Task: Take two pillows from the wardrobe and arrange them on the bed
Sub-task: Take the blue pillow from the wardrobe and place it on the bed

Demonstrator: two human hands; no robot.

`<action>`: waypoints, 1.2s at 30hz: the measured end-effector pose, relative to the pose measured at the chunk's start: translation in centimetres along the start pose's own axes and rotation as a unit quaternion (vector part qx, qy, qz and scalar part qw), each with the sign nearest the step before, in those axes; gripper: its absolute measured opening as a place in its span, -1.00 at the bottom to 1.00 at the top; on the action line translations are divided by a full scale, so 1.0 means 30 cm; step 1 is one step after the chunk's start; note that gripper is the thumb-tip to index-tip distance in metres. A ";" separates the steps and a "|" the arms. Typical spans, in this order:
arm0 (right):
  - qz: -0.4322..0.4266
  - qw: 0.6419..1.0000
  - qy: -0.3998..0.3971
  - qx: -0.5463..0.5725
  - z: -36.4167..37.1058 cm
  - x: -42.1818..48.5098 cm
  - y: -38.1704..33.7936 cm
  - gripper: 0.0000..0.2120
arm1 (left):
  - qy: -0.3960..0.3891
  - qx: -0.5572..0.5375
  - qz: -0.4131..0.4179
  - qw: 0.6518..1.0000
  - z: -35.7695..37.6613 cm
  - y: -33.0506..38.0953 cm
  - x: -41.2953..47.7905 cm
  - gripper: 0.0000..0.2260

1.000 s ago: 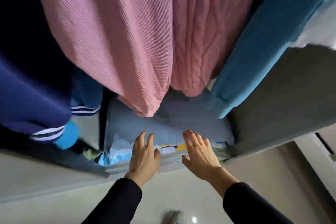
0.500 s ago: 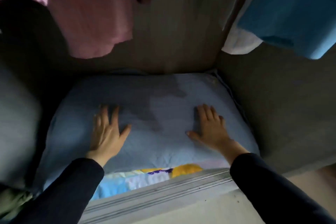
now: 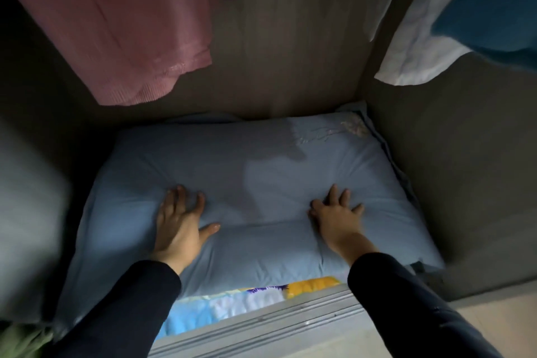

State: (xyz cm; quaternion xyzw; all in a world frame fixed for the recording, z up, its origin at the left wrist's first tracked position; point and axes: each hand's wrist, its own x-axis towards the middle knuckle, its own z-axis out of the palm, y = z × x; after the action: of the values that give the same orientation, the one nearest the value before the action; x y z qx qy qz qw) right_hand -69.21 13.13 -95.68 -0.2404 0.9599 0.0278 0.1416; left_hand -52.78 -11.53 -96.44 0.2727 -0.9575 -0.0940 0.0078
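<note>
A pale blue pillow (image 3: pixel 255 171) lies flat on the wardrobe floor, filling most of the compartment. My left hand (image 3: pixel 180 224) presses on its left part with fingers spread, palm down. My right hand (image 3: pixel 337 215) presses on its right part, fingers spread and dug slightly into the fabric, which creases between the two hands. Under the pillow a patchwork cloth (image 3: pixel 250 302) in blue, white, purple and yellow shows at the front edge; whether it is a second pillow I cannot tell.
A pink garment (image 3: pixel 122 26) hangs above the left, a white and teal garment (image 3: pixel 453 26) at the upper right. Wardrobe walls (image 3: pixel 453 183) enclose the pillow at the back and right. A grey sliding-door track (image 3: pixel 261 331) runs along the front. A grey bundle (image 3: pixel 26 212) sits left.
The view has dropped from the hanging clothes to the wardrobe floor. Both hands went from the front edge onto the pillow and now push deeper, creasing it.
</note>
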 end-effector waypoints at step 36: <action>0.137 0.984 -0.030 0.111 -0.944 -1.661 0.229 -0.78 | -0.063 -0.139 0.147 0.977 -1.209 0.509 -0.892 -0.86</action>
State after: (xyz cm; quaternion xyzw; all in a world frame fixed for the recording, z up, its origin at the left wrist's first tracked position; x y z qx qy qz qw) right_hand -37.70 38.36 -54.43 -0.0880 0.9763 -0.0527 0.1905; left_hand -35.54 8.83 -57.02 0.1183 -0.9632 -0.2412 -0.0007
